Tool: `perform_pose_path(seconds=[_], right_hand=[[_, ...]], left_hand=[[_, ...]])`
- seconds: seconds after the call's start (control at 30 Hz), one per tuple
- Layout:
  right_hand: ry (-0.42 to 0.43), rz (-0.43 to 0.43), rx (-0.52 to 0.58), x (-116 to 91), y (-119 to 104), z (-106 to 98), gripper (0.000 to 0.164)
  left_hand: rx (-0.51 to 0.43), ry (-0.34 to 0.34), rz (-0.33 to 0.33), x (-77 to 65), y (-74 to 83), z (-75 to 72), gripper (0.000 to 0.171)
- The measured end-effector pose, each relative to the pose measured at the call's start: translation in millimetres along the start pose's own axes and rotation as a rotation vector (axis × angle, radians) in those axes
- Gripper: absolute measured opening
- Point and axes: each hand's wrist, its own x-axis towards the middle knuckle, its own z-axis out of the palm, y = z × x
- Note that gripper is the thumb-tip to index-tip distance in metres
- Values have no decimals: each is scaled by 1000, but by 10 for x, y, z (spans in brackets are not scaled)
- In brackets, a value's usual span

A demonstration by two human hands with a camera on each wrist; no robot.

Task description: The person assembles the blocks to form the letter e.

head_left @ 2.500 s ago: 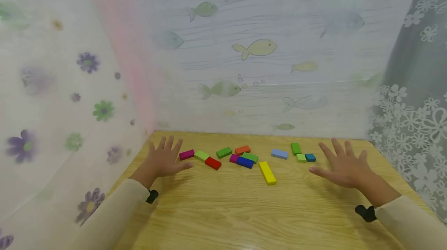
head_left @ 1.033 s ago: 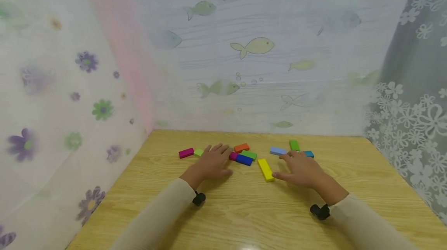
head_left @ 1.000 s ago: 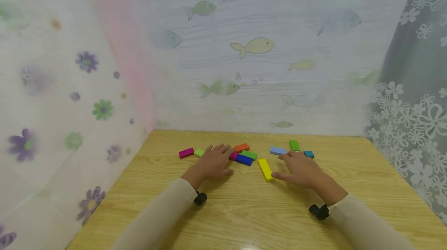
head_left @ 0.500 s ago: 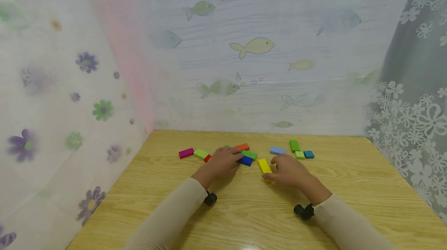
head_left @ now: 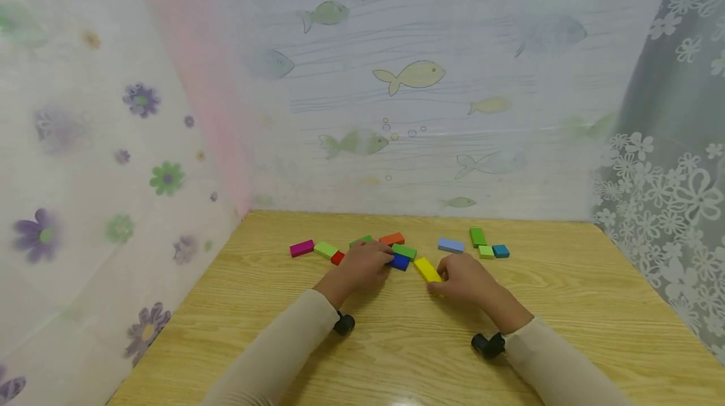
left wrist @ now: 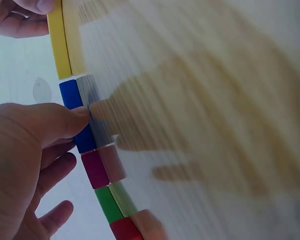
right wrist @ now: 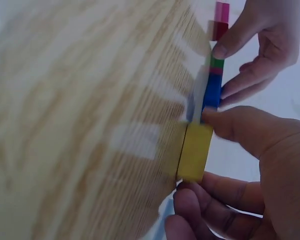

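Note:
My right hand (head_left: 464, 277) pinches the near end of a long yellow block (head_left: 427, 269) lying on the wooden table. In the right wrist view, thumb and fingers stand on opposite sides of this yellow block (right wrist: 195, 152). My left hand (head_left: 359, 264) is at a dark blue block (head_left: 399, 262), partly covered by its fingers. The left wrist view has the thumb against the blue block (left wrist: 70, 93) and the index finger behind it. A magenta block (left wrist: 95, 170) touches the blue one's end. Behind the blue block lies a green block (head_left: 404, 251).
Left of the hands lie a magenta block (head_left: 302, 248), a lime block (head_left: 326, 250) and a partly hidden red block (head_left: 337, 258). An orange block (head_left: 392, 239) sits farther back. To the right are a light blue block (head_left: 450, 245), a green block (head_left: 477, 237) and a teal block (head_left: 501, 251).
Both hands have come inward from the table's sides. The left reached the blue block; the right took hold of the yellow block, whose far end has turned slightly left.

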Motion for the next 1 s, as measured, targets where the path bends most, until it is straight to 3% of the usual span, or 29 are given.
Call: perform_pose_path(seconds=[0.23,0.6,0.77,1.0], right_hand=[[17,16,-9,-10,-8,-9,22],[32,-50,-28,-35,69,-60,27],[33,-100,1,-83,124,-91,29],[21,-127,33,-194,116,-172,31]], left_hand=[[2,44,-36,35,28,-19,9],[-159,16,-116,-18,32,-49,16],[-218,-3,-154,-87,-5,-43,14],[-291,64,-186,-254,42,-76,14]])
